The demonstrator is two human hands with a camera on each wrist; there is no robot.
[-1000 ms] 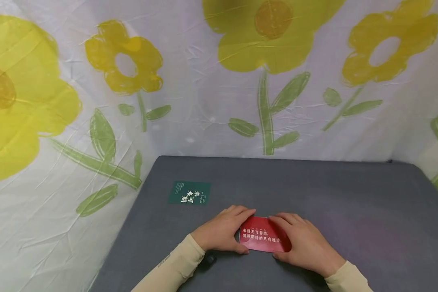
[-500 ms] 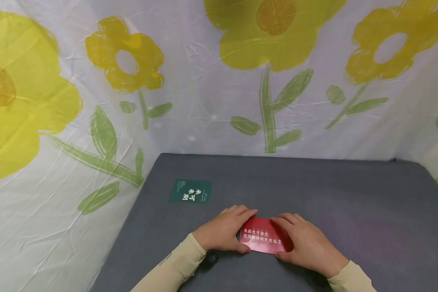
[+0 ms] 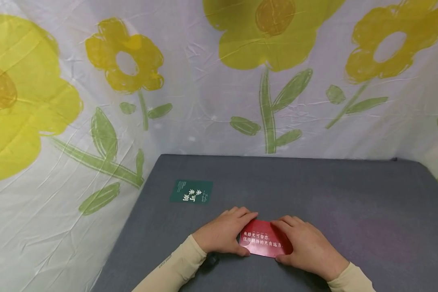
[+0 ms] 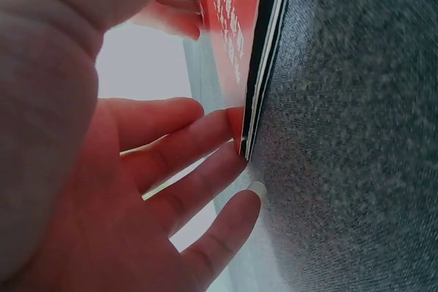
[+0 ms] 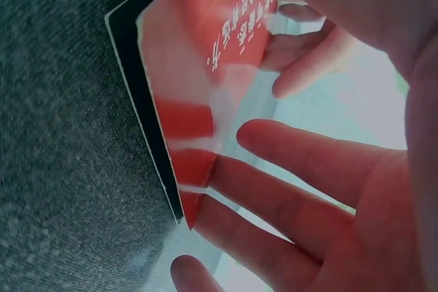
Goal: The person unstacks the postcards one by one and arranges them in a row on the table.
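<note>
A red card (image 3: 260,242) with white printed characters lies on top of a thin stack, low in the head view. Dark and white edges of further cards (image 4: 263,52) show beneath it in the left wrist view. My left hand (image 3: 222,233) holds the stack's left end, thumb at the near edge and fingers at the far edge. At the right end, my right hand (image 3: 308,245) grips it the same way. In the right wrist view, a black card (image 5: 140,87) sticks out past the red one, whose corner stands slightly off it.
A dark green card (image 3: 191,191) with white characters lies farther back on the left of the grey table (image 3: 277,182). Beside my left wrist is a small black object (image 3: 209,261), partly hidden. A white curtain (image 3: 197,81) with yellow flowers hangs behind the table.
Both hands and the red card have shifted very slightly toward me. The hold at each end looks the same, and the green card stays in place.
</note>
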